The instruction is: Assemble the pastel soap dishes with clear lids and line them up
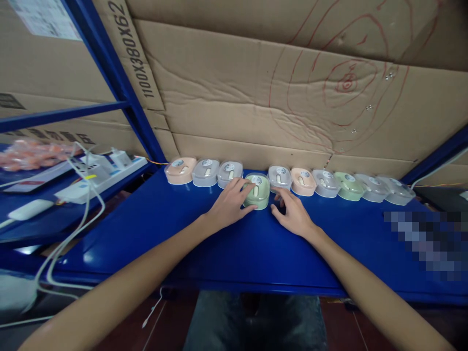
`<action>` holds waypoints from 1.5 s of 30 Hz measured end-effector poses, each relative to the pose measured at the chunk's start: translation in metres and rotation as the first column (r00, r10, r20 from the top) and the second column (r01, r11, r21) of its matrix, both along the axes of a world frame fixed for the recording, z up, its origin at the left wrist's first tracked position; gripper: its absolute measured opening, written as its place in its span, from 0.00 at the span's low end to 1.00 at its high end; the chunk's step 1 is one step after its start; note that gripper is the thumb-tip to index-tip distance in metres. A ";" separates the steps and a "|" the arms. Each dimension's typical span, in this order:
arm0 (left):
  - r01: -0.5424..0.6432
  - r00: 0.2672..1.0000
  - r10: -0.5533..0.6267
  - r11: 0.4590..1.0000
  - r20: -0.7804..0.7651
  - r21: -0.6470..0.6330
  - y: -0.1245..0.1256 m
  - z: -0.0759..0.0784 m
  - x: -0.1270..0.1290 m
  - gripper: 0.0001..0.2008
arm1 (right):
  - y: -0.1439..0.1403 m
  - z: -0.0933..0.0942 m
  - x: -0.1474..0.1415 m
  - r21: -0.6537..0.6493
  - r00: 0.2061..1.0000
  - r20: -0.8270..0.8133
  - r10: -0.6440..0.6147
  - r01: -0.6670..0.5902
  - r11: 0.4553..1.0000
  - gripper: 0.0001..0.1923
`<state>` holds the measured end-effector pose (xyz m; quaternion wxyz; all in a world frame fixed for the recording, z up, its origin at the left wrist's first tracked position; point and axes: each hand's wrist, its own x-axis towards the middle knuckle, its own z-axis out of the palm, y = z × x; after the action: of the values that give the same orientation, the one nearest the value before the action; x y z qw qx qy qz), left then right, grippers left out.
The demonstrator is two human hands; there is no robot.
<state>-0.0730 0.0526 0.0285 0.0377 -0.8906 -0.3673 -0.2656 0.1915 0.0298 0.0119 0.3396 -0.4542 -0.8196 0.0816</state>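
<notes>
Up close, pale green clear-lidded case (257,191) on blue shelf (219,243), pulled out of its row, left hand (229,204) gripping its side, right hand (292,212) spread open beside it.

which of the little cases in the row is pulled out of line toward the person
The light green case, fourth from the left. It sits forward of the row, with the left hand touching it; the other green case stays in line further right.

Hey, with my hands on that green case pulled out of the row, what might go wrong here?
1. The left hand grips the small green plastic case with a clear lid from one side only; it might slide on the glossy blue metal shelf.
2. The right hand sits close to the neighbouring clear grey case and could knock the tightly packed row out of line.
</notes>
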 end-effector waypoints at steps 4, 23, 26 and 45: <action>-0.055 0.997 0.053 0.998 -0.056 -0.034 0.012 0.006 0.012 0.23 | 0.005 -0.003 0.003 0.016 0.999 -0.027 -0.030 0.031 0.999 0.18; -0.140 0.989 0.139 0.990 -0.058 -0.012 0.050 0.011 0.009 0.36 | 0.005 -0.003 0.001 0.007 0.999 0.029 -0.018 0.018 1.000 0.09; -0.219 0.976 0.218 0.975 -0.029 -0.025 0.051 0.005 -0.011 0.37 | 0.005 -0.003 0.002 0.007 0.999 0.037 -0.016 0.016 1.000 0.09; -0.011 0.986 -0.030 0.969 -0.161 -0.245 -0.017 0.065 -0.007 0.14 | -0.025 0.010 -0.020 -0.107 0.965 0.065 0.254 -0.246 0.963 0.64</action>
<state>-0.0798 0.0354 0.0932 -0.0437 -0.9090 -0.3885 -0.1442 0.1713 0.0047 0.0221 0.2715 -0.3662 -0.8780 0.1463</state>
